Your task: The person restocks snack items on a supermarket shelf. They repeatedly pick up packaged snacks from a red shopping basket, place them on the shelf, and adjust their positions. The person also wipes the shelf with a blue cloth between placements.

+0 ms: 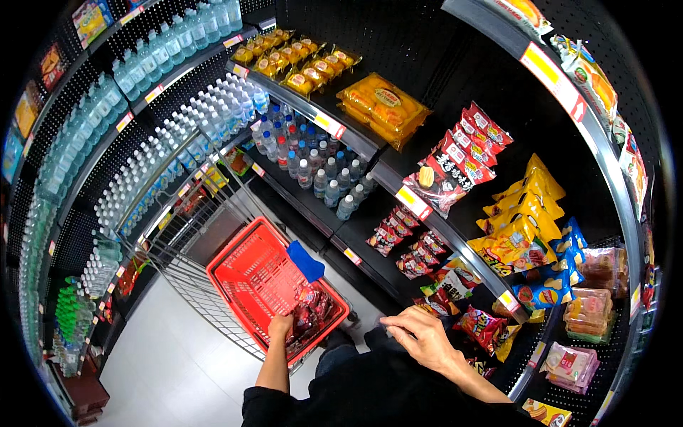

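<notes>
My left hand (280, 326) reaches into a red plastic shopping basket (243, 256), its fingers curled beside a heap of dark red snack packets (315, 309). Whether it grips one of them is hidden. The basket rests in a metal wire shopping cart (195, 307), with a blue piece (306, 261) lying over its rim. To the right of the basket hovers my right hand (421, 337), fingers bent and thumb apart, with nothing seen in it. Closest to that hand are snack bags (443, 304) on the lower shelf.
Shelves of bottled water (171, 48) curve along the left. Small drink bottles (320, 165) stand ahead beneath packaged cakes (381, 104). Red-and-black snack bags (459, 155), yellow snack bags (528, 219) and blue chip bags (549, 283) line the right shelf. Its metal edge (453, 229) juts near my right arm.
</notes>
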{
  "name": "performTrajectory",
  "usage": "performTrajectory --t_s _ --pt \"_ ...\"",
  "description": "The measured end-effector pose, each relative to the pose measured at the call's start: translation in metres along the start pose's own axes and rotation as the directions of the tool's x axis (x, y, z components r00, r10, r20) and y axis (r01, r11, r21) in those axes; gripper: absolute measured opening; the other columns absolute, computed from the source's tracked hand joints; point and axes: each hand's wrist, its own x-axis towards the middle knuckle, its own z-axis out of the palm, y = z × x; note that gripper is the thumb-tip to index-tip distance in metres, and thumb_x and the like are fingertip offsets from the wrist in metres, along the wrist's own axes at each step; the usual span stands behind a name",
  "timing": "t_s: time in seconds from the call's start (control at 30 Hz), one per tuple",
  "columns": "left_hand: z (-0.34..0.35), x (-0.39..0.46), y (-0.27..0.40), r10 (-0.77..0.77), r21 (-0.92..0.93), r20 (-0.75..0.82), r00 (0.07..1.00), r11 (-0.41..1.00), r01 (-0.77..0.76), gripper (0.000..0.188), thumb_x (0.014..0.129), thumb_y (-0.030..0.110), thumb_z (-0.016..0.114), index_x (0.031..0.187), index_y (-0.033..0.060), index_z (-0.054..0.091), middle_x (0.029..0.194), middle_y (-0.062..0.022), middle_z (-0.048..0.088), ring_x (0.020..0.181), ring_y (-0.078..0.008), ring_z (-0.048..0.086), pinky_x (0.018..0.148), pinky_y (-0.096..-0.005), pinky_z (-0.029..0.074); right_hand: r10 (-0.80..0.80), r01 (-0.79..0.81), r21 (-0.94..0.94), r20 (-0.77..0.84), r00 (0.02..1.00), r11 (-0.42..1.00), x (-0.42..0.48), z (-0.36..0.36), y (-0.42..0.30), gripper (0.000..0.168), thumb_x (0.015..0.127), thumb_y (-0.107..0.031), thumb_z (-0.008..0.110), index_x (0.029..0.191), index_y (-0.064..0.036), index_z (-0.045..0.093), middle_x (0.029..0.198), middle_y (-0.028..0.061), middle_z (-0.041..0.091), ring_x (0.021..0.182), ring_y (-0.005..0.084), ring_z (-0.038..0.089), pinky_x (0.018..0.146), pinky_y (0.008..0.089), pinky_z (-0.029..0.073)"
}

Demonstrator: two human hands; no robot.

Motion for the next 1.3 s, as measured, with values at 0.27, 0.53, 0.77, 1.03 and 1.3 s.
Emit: performTrajectory --t_s 0.27,0.53,0.77,1.03,1.3 --pt "-0.062 -0.092 -0.030 0.046 -0.740 -0.161 0.986 0.655 -0.151 0.042 0.092 0.025 0.063 0.126 0.0027 0.072 0.098 -0.0087 0.073 0.089 -0.0198 0.067 0.081 -0.0324 0.052 0.032 -0.054 0.137 0.152 0.988 0.989 0.002 0.018 0.017 0.026 0.102 -0.018 0.067 0.125 -0.009 0.072 0.101 0.0129 0.069 0.093 0.0316 0.070 0.082 0.0390 0.056" --pt "-0.094 -0.260 0.122 0.388 -0.877 -0.445 0.807 -0.004 -0.481 0.056 0.096 0.010 0.057 0.150 -0.0012 0.049 0.124 -0.0122 0.063 0.108 -0.0209 0.064 0.092 -0.0365 0.054 -0.031 -0.044 0.335 0.217 0.976 0.941 0.021 0.063 0.020 0.061 0.103 -0.029 0.069 0.155 -0.009 0.045 0.121 0.0159 0.072 0.110 0.0260 0.072 0.094 0.0386 0.057" --pt "-0.123 -0.365 0.230 0.670 -0.409 -0.664 0.332 0.046 -0.912 0.066 0.106 0.017 0.056 0.166 0.0069 0.029 0.160 -0.0183 0.042 0.130 -0.0313 0.058 0.108 -0.0437 0.050 -0.177 0.220 0.433 -0.137 0.975 0.874 0.010 0.000 -0.022 0.068 0.103 -0.023 0.070 0.162 -0.014 0.038 0.120 0.0124 0.068 0.112 0.0227 0.068 0.096 0.0357 0.054" --pt "-0.126 -0.423 0.305 0.742 -0.089 -0.669 -0.056 -0.155 -0.984 0.073 0.105 0.029 0.067 0.162 0.0005 0.033 0.158 -0.0197 0.031 0.139 -0.0374 0.051 0.110 -0.0488 0.049 -0.331 0.479 0.192 -0.508 0.795 0.857 -0.028 -0.089 -0.046 0.071 0.097 -0.022 0.077 0.157 -0.004 0.045 0.117 0.0159 0.066 0.100 0.0264 0.066 0.085 0.0367 0.057" --pt "-0.130 -0.506 0.393 0.593 0.370 -0.574 -0.565 -0.427 -0.825 0.062 0.095 0.012 0.070 0.152 -0.0006 0.048 0.143 -0.0329 0.048 0.124 -0.0460 0.055 0.101 -0.0542 0.048 -0.586 0.479 -0.395 -0.726 0.361 0.784 -0.080 -0.187 -0.070 0.080 0.082 -0.017 0.091 0.145 0.009 0.049 0.130 0.0270 0.066 0.095 0.0357 0.070 0.081 0.0415 0.058"
